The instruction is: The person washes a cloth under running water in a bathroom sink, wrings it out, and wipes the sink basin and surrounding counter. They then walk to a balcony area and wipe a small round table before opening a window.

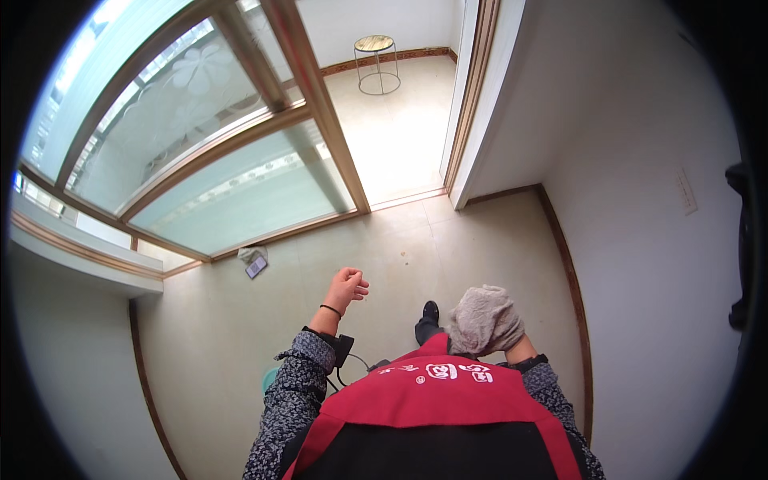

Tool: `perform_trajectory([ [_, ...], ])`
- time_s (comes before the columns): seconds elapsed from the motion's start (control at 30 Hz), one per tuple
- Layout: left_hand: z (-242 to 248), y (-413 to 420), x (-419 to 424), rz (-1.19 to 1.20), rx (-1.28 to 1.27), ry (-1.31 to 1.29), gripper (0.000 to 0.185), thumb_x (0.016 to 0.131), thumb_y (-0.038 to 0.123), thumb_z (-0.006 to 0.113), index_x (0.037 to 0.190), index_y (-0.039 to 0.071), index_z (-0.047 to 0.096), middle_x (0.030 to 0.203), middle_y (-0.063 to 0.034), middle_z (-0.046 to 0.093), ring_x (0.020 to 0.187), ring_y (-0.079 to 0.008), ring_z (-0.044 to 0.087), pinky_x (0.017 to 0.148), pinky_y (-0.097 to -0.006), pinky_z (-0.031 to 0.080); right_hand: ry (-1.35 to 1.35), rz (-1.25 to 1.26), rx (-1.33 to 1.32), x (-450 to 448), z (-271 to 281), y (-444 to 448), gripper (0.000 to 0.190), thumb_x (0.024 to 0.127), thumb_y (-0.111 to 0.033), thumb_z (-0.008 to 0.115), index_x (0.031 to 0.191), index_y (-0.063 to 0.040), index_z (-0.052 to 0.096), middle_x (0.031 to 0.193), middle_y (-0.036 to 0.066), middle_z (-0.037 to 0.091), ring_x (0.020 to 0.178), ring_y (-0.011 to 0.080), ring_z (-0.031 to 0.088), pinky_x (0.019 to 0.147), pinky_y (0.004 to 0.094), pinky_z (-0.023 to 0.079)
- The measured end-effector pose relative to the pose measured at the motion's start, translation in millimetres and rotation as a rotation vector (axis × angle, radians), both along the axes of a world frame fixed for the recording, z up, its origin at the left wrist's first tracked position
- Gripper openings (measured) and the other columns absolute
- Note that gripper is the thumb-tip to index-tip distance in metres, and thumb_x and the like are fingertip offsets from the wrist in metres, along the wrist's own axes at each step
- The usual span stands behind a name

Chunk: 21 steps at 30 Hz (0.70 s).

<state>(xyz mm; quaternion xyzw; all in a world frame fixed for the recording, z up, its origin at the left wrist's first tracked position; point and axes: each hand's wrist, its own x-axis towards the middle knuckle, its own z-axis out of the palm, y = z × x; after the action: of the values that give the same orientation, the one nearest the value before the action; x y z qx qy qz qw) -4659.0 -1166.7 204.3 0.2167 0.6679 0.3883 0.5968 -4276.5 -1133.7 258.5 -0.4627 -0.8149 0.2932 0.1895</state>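
Note:
My left hand (347, 285) is held out over the floor with its fingers loosely curled and slightly apart, and nothing shows in it. A dark band circles that wrist. My right hand is mostly hidden under a bunched grey cleaning cloth (485, 319), which it holds in front of my right side. Only the wrist beyond the cloth can be seen. Between my hands, a black shoe (430, 310) stands on the pale floor (384, 258).
Ahead on the left is a wood-framed sliding glass door (252, 186). Its doorway opens onto a room with a round stool (375, 43). A card with a printed code (256, 267) and a crumpled cloth (249, 253) lie by the door track. White walls (636, 240) flank me.

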Motion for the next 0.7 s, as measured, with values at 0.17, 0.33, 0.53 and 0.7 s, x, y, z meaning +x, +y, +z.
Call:
perform_trajectory([
  [0.17,-5.8,-9.2,-2.3,0.019,0.151,-0.055,0.023,0.086,0.023,0.048,0.099,0.004,0.049,0.08,-0.0089,0.059,0.063,-0.0158,0.059,0.053,-0.0263,0.047,-0.09,0.147,0.172,-51.2,6.4,17.3,0.024,0.076,-0.034,0.054,0.085,-0.012,0.056,0.077,0.005,0.057,0.069,0.02,0.055,0.063,0.035,0.044],
  [0.33,-10.3,-27.1,22.6,-0.024,-0.042,-0.103,0.02,0.086,0.023,0.049,0.095,0.005,0.051,0.078,-0.0064,0.059,0.062,-0.0145,0.059,0.052,-0.0258,0.047,-0.093,0.197,0.214,-69.4,10.2,16.7,0.025,0.073,-0.035,0.055,0.085,-0.013,0.056,0.076,0.005,0.057,0.068,0.0211,0.055,0.061,0.0356,0.044],
  [0.53,-33.2,15.8,52.0,-0.092,-0.036,-0.115,0.018,0.084,0.022,0.05,0.092,0.005,0.053,0.074,-0.0071,0.06,0.059,-0.0154,0.059,0.049,-0.0257,0.047,-0.108,0.239,0.28,-87.9,14.2,14.6,0.027,0.071,-0.037,0.056,0.084,-0.013,0.057,0.076,0.006,0.057,0.067,0.0225,0.056,0.059,0.0363,0.043],
  [0.7,-68.9,45.8,102.3,-0.168,-0.075,-0.022,0.018,0.082,0.021,0.049,0.09,0.005,0.053,0.073,-0.0076,0.06,0.056,-0.0154,0.058,0.046,-0.0267,0.046,-0.12,0.281,0.331,-93.1,19.1,21.1,0.028,0.069,-0.038,0.058,0.084,-0.014,0.058,0.076,0.006,0.057,0.067,0.0235,0.056,0.058,0.0369,0.043],
])
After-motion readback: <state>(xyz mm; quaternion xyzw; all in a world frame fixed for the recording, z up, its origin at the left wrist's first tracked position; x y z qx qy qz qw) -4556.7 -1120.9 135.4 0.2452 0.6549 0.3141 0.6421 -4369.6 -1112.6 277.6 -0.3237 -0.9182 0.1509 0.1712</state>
